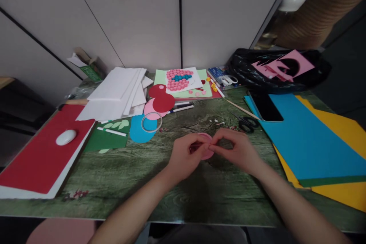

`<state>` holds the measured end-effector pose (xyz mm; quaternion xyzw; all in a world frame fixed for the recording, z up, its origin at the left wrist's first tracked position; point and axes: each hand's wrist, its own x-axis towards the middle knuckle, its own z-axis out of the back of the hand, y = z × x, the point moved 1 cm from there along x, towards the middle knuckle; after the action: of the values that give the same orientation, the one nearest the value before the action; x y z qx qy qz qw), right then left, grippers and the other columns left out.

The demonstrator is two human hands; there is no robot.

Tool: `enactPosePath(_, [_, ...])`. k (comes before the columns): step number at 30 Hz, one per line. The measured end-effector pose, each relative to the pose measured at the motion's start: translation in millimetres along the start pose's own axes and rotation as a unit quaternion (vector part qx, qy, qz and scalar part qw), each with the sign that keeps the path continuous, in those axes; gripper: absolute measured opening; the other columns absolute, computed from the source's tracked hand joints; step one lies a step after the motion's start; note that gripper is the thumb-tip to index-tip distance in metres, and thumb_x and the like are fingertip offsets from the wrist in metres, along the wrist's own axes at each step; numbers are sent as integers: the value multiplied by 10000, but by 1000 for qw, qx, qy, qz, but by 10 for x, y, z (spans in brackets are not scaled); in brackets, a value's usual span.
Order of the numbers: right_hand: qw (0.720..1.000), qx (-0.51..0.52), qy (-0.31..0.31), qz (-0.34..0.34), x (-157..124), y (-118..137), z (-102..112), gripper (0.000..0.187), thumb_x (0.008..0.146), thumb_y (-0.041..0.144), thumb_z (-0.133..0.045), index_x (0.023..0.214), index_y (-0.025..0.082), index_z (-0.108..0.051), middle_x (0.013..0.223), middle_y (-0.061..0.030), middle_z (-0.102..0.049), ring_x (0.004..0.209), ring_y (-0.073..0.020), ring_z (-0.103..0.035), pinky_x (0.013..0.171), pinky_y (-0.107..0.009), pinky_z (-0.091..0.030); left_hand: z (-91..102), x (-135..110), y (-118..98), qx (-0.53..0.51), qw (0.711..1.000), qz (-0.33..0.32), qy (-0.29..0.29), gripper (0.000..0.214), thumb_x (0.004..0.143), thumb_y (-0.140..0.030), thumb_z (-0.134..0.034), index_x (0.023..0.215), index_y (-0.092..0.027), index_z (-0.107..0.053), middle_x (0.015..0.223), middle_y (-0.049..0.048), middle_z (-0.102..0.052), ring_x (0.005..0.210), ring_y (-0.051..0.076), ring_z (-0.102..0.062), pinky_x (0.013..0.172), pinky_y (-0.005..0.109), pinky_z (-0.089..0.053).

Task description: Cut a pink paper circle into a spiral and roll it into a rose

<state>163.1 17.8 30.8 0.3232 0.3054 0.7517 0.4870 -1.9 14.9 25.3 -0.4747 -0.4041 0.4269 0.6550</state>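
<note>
A round pink paper piece (208, 155) shows behind and below my fingertips, near the middle of the table. My left hand (185, 154) is closed in a pinch at its left side, thumb and index finger pressed on the pink paper. From the right, my right hand (238, 148) pinches at the same spot, its fingertips meeting those of the left. What lies exactly between the right fingertips is hidden. Black scissors (247, 122) lie just beyond my right hand. A roll of tape (151, 122) rests on a blue paper circle (140, 135) to the left.
At the back stands a card with pink and blue paper balls (179, 79). White sheets (114, 87), red paper (42, 152) and a white mouse (66, 137) are on the left. Blue sheets (311, 141), a phone (265, 106) and a black bag (243, 65) are right.
</note>
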Motion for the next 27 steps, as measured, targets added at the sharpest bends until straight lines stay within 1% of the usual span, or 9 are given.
enactPosePath(6, [1000,-12,12,7,-5,-20,13,67,731,224,-641,693,191,-597,674,15,-606,658,-125,-550,608,-245,-403,1,6,-17,-13,1000,1,18,85,754,-174,-566,763,-147,-647,876,46,-674,747,123,-605,634,204,-460])
enactPosePath(12, [1000,-9,5,15,0,-43,29,40,721,201,-653,714,196,-614,687,16,-621,671,-130,-560,616,-250,-413,2,-2,31,-16,1000,-2,23,110,751,-218,-581,798,-152,-655,894,52,-673,772,134,-608,674,214,-463])
enactPosePath(15, [999,14,-12,30,0,-47,23,50,737,195,-643,784,213,-644,743,8,-643,713,-133,-575,643,-252,-431,6,8,45,-13,1000,7,15,115,745,-192,-581,811,-154,-667,883,53,-678,792,144,-612,707,226,-463])
enactPosePath(18, [997,35,-52,50,-9,-65,2,99,748,208,-637,838,236,-667,777,0,-656,737,-138,-585,664,-259,-447,8,23,47,-32,999,32,10,141,742,-187,-582,840,-153,-677,859,59,-686,790,155,-618,714,239,-468])
enactPosePath(21, [995,40,-80,52,-19,-88,-30,89,742,206,-644,818,237,-678,757,-4,-655,719,-141,-590,657,-265,-451,8,30,45,-46,998,46,1,148,745,-188,-576,840,-144,-681,831,65,-689,774,160,-620,705,244,-471])
enactPosePath(27, [995,28,-92,40,-8,-90,-46,37,735,234,-644,750,222,-676,709,-6,-652,688,-150,-593,640,-275,-448,1,19,41,-42,998,32,-22,136,735,-190,-589,842,-153,-665,841,49,-679,765,146,-607,693,229,-462])
